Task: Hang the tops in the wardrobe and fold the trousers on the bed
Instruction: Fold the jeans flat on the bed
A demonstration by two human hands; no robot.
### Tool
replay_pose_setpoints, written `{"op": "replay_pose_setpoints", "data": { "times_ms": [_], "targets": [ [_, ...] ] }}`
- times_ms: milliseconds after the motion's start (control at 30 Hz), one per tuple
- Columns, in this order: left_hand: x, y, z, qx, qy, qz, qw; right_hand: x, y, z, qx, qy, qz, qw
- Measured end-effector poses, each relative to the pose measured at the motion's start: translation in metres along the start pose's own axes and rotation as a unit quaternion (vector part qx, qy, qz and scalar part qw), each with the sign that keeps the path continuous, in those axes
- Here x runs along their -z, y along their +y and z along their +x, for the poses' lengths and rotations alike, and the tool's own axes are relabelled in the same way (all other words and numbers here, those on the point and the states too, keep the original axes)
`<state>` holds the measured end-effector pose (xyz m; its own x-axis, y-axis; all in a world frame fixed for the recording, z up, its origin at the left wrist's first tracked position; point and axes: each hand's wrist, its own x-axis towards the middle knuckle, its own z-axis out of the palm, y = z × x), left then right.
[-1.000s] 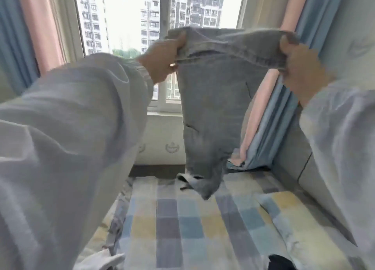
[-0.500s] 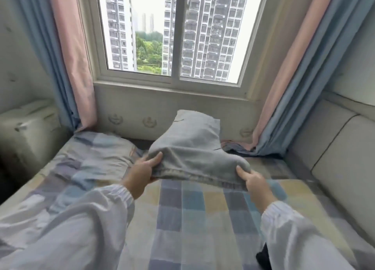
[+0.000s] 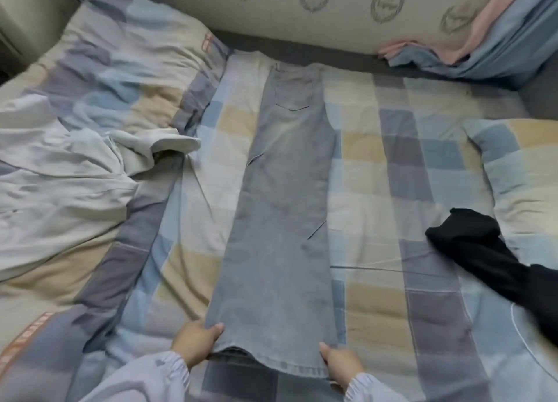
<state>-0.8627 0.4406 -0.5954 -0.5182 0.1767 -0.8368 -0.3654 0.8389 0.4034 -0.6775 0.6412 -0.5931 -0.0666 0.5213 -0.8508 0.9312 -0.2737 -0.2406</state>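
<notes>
Light grey-blue jeans (image 3: pixel 283 208) lie flat and lengthwise down the middle of the checked bed (image 3: pixel 392 190), one leg folded over the other, waist and back pocket at the far end. My left hand (image 3: pixel 197 342) pinches the near left corner of the hem. My right hand (image 3: pixel 339 362) grips the near right corner. A white top (image 3: pixel 75 166) lies crumpled on the left of the bed. A black garment (image 3: pixel 495 262) lies at the right.
A bunched checked duvet (image 3: pixel 126 69) covers the bed's left side and a matching pillow (image 3: pixel 525 166) sits at the right. A padded patterned wall panel (image 3: pixel 332 12) runs along the far edge. Pink and blue curtain ends (image 3: pixel 483 45) pool at the far right.
The jeans were held up by the waistband before the window, then lowered in a bunch. Now they lie stretched out flat on the bed, and my hands hold the hem end.
</notes>
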Motion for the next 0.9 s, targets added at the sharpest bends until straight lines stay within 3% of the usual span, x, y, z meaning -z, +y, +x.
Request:
{"op": "replay_pose_setpoints", "data": {
  "times_ms": [233, 400, 567, 700, 800, 900],
  "targets": [
    [-0.025, -0.025, 0.001, -0.065, 0.097, 0.015, 0.993, -0.027, 0.025, 0.012, -0.009, 0.044, 0.039, 0.998],
    [-0.039, -0.045, 0.022, -0.031, 0.073, 0.042, 0.996, -0.046, 0.045, 0.027, 0.004, 0.082, 0.078, 0.994],
    [-0.045, -0.054, 0.032, -0.059, 0.097, 0.024, 0.993, -0.048, 0.052, 0.037, 0.070, 0.149, 0.088, 0.982],
    [-0.046, -0.061, 0.045, -0.046, 0.098, 0.029, 0.994, -0.063, 0.061, 0.048, 0.051, 0.188, 0.118, 0.974],
    [-0.046, -0.065, 0.052, -0.053, 0.114, 0.051, 0.991, -0.070, 0.063, 0.055, 0.074, 0.175, 0.096, 0.977],
    [-0.045, -0.065, 0.048, -0.146, 0.126, 0.017, 0.981, -0.064, 0.054, 0.052, 0.148, 0.113, 0.117, 0.976]
  ]
}}
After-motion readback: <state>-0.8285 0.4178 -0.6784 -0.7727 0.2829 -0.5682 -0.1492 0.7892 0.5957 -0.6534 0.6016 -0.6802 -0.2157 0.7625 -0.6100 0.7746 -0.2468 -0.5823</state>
